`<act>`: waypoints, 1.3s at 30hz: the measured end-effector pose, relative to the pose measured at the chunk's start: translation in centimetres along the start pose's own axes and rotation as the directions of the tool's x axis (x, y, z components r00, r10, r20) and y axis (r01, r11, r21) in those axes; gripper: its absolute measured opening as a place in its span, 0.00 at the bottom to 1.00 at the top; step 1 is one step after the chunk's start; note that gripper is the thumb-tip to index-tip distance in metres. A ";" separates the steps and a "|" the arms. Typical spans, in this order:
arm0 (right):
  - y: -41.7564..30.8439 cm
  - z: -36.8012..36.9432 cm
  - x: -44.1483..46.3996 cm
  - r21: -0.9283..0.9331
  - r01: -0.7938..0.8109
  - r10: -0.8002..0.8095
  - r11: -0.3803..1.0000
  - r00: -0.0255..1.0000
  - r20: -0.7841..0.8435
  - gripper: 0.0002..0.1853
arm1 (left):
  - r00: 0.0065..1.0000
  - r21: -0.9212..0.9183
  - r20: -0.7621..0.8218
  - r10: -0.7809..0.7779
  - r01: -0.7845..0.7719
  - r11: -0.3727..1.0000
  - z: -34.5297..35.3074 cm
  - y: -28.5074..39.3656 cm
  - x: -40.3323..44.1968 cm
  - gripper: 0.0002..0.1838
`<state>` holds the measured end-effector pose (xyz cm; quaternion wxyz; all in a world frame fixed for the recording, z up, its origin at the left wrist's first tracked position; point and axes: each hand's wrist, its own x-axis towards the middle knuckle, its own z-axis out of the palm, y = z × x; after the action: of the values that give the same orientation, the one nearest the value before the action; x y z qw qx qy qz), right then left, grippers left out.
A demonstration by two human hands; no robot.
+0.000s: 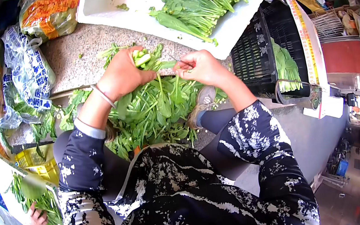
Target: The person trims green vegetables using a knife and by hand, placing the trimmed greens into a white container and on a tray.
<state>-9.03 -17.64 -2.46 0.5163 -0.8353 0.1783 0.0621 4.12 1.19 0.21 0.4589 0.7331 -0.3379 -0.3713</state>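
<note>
My left hand (125, 74), with a bangle at the wrist, is closed around a small bunch of leafy greens (142, 59), whose pale cut stem ends point up and right. Just to the right, my right hand (205, 68) pinches a thin, dark blade that looks like a small knife (178, 60); its handle is hidden in the fingers. A loose stem and leaf lie between the two hands. Below them, a large heap of loose leaves (156, 109) covers the ground between my shoes.
A white foam box (138, 14) with stacked greens (206, 3) stands ahead on a speckled stone slab (71, 58). To the right is a black crate (248, 43); plastic bags (28, 64) lie left. At lower left another person's hand (36, 219) touches greens by a yellow basket (35, 162).
</note>
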 end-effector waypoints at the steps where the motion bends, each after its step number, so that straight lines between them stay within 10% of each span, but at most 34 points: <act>1: 0.5 -0.9 0.5 0.005 -0.007 0.007 1.000 1.000 -0.002 0.20 | 1.000 -0.049 0.000 -0.005 0.005 0.999 -0.2 0.1 0.0 0.17; 3: 2.8 -4.3 3.3 0.121 -0.120 0.146 0.985 0.961 -0.236 0.20 | 1.000 -0.098 -0.013 -0.007 0.005 0.995 -0.3 0.5 -0.1 0.16; 6: 8.2 -10.8 7.1 -0.431 -0.121 -0.192 0.894 0.766 -0.613 0.18 | 0.998 -0.001 0.026 0.054 -0.054 0.999 -0.9 0.3 0.6 0.15; 13: 18.2 -19.0 11.7 -0.605 -0.050 -0.454 0.794 0.614 -0.646 0.17 | 0.972 -0.203 -0.197 0.129 -0.170 0.964 -0.4 0.8 0.1 0.16; 14: 19.2 -19.4 12.2 -0.619 -0.034 -0.499 0.785 0.558 -0.663 0.17 | 0.881 -0.090 -0.412 0.234 -0.295 0.951 1.9 -0.6 2.6 0.13; 16: 15.0 -16.6 10.6 -0.554 -0.139 -0.397 0.821 0.559 -0.728 0.16 | 0.956 -0.451 -0.282 0.086 -0.211 0.867 1.0 2.2 -0.7 0.11; 19: 1.5 -9.0 6.4 -0.386 -0.176 -0.206 0.905 0.614 -0.762 0.15 | 0.943 -0.478 -0.331 0.027 -0.192 0.857 0.2 0.2 0.7 0.12; 23: 10.9 -10.9 11.5 -0.587 0.054 -0.551 0.808 0.424 -0.719 0.12 | 0.932 -0.570 -0.362 0.019 -0.237 0.786 -0.5 0.7 0.2 0.12; 25: 14.7 -13.9 12.6 -0.510 -0.397 -0.304 0.763 0.476 -0.825 0.10 | 0.949 -0.541 -0.316 -0.014 -0.168 0.824 -0.9 0.8 0.4 0.14; 30: 10.1 -16.9 11.1 -0.470 -0.201 -0.374 0.860 0.380 -0.846 0.12 | 0.942 -0.376 -0.335 -0.028 -0.106 0.921 -1.6 0.3 1.6 0.16; 39: -8.4 -4.9 1.5 -0.612 0.044 -0.525 0.789 0.566 -0.636 0.15 | 0.890 -0.225 -0.434 0.138 -0.256 0.940 -1.5 0.4 0.3 0.18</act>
<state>-4.99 -18.96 6.38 0.1356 -0.9021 0.2154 -0.3485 5.53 1.40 0.95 0.6529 0.6850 -0.2517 -0.2030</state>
